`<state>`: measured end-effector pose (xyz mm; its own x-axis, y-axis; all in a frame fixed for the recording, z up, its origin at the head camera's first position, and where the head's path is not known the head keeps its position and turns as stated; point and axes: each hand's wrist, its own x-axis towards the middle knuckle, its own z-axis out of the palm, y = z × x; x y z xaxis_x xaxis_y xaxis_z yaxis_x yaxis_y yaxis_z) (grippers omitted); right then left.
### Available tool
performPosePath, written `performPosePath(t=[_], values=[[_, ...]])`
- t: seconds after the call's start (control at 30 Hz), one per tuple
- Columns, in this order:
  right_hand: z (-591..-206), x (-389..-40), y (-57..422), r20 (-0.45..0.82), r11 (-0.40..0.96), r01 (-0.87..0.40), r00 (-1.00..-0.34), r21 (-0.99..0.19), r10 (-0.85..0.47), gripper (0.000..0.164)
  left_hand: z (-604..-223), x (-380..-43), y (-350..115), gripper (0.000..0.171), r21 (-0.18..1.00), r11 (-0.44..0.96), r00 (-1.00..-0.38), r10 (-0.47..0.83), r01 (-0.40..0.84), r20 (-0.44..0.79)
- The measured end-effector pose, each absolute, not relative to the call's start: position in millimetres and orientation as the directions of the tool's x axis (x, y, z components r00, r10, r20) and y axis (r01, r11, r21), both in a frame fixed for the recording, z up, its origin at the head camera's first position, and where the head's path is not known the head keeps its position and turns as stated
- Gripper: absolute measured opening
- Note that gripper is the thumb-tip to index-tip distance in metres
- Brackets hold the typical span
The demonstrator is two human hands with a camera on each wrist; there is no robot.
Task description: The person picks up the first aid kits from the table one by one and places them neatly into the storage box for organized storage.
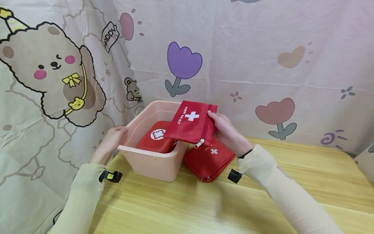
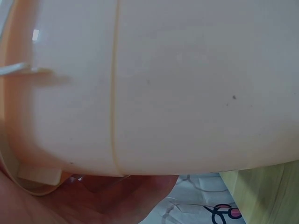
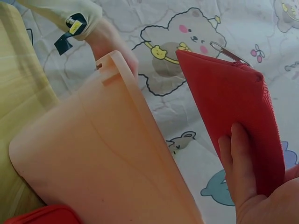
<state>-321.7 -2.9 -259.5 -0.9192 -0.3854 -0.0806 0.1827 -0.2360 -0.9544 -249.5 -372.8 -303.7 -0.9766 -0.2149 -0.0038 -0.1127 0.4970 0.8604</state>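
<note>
The right hand (image 1: 226, 131) pinches a red first aid pouch (image 1: 187, 126) by one side, thumb above and fingers beneath, probably so its underside is supported while its free end overhangs the bin (image 1: 152, 165). The left hand (image 1: 109, 141) grips the bin's rim, seemingly to steady it. The pouch is flat, with a white cross, white lettering and a metal zipper pull (image 1: 199, 144). A red case (image 1: 149, 144) sits inside the bin; another red pouch (image 1: 201, 162) lies beside it on the table (image 1: 263, 201).

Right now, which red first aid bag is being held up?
The flat pouch marked FIRST AID KIT, gripped by the right hand; the others sit in the pink bin or on the table.
</note>
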Motion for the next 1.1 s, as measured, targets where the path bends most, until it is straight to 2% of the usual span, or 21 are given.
performPosePath(t=[1.1], values=[[-260.2, -330.2, -48.4, -0.093, -0.200, 0.175, -0.926, -0.964, -0.367, 0.041, -303.0, -249.1, -373.0, 0.060, 0.857, 0.501, -0.976, -0.219, -0.123, -0.012]])
